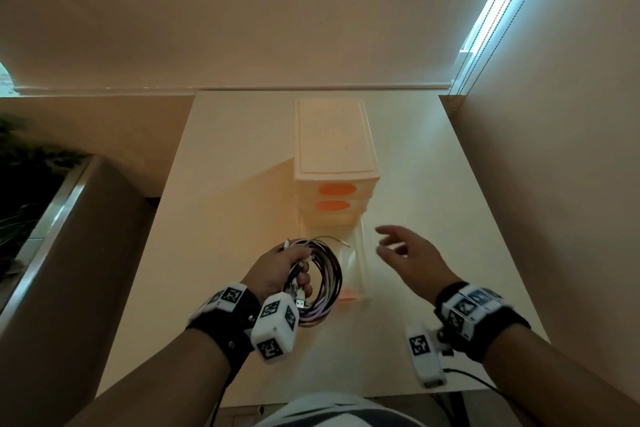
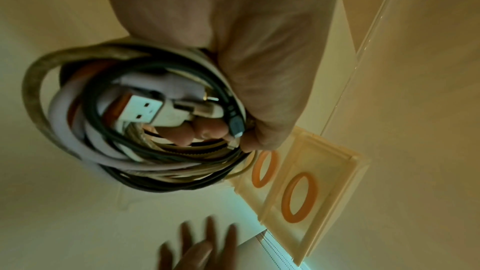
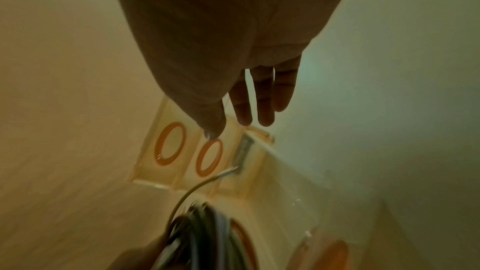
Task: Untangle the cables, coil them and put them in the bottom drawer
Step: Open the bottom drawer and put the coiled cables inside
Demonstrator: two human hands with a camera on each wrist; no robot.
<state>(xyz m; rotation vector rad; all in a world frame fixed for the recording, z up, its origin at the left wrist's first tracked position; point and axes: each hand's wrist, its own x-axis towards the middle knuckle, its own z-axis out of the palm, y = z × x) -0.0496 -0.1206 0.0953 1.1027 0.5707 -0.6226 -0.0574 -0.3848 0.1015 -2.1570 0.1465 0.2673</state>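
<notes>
My left hand [image 1: 277,270] grips a coiled bundle of cables [image 1: 323,282], black, white and lilac, held above the near end of the pulled-out bottom drawer [image 1: 360,253]. In the left wrist view the bundle of cables [image 2: 124,122] shows a white USB plug [image 2: 145,111] at its middle, with my fingers [image 2: 205,128] curled through the loops. One thin cable end [image 1: 337,240] sticks out toward the drawer unit [image 1: 332,139]. My right hand [image 1: 405,250] hovers to the right of the drawer, fingers [image 3: 262,98] spread and holding nothing.
The translucent drawer unit stands mid-table with two closed upper drawers bearing orange oval handles [image 1: 335,189]. The white table [image 1: 433,184] has bare surface on both sides. A wall [image 1: 554,184] rises on the right; a planter ledge [image 1: 69,201] lies left.
</notes>
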